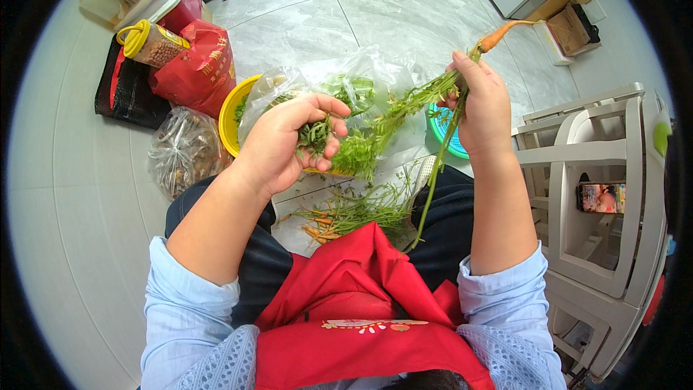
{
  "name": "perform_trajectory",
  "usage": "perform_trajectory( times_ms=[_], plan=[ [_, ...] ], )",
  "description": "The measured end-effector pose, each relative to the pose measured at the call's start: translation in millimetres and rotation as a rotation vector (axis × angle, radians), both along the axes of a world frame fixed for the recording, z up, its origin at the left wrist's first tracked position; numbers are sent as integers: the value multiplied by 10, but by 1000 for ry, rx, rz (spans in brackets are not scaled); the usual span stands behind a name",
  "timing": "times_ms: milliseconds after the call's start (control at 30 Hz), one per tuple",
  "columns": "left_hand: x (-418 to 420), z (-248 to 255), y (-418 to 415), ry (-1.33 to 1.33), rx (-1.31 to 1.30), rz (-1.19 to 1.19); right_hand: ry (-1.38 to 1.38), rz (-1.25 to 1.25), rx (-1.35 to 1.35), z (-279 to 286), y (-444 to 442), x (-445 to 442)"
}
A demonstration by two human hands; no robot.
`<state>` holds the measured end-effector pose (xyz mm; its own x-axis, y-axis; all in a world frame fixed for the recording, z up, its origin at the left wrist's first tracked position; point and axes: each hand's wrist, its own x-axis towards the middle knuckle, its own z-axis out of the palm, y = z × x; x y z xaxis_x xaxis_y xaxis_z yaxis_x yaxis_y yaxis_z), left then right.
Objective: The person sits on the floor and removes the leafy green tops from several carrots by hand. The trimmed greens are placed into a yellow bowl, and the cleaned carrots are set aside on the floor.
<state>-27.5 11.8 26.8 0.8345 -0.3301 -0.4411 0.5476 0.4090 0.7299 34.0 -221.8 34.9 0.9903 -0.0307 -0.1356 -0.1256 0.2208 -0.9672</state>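
Observation:
My right hand (479, 89) grips a slender carrot (495, 38) by the base of its leaf stalks, the orange root pointing up and away. The long green carrot tops (398, 119) trail down to the left from that hand. Loosely curled, my left hand (292, 138) holds a small bunch of torn leaves (314, 135) against its fingers. Below, on the floor between my feet, lies a heap of thin carrots (320, 227) with their stalks (363, 211) attached. A yellow basin (230, 114) partly covered by a clear plastic bag (373, 76) stands beyond my hands.
A turquoise basket (450, 132) sits to the right, partly hidden. On the left are a red bag (200, 73), a yellow-lidded jar (157, 46) and a clear bag of dried food (187, 146). White plastic chairs (595, 151) stand at right, with a phone (601, 197) on one.

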Motion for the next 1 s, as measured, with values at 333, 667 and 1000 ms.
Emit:
perform_trajectory(
  times_ms=[333,667,1000],
  plan=[
    [-24,-30,-68,-20,146,-203,126,55,54,17,17,-17],
    [-121,-80,-164,-601,621,-251,134,17,30,15,52,-31],
    [-167,-152,-302,-1002,954,-14,137,2,11,-26,105,-13]
  ],
)
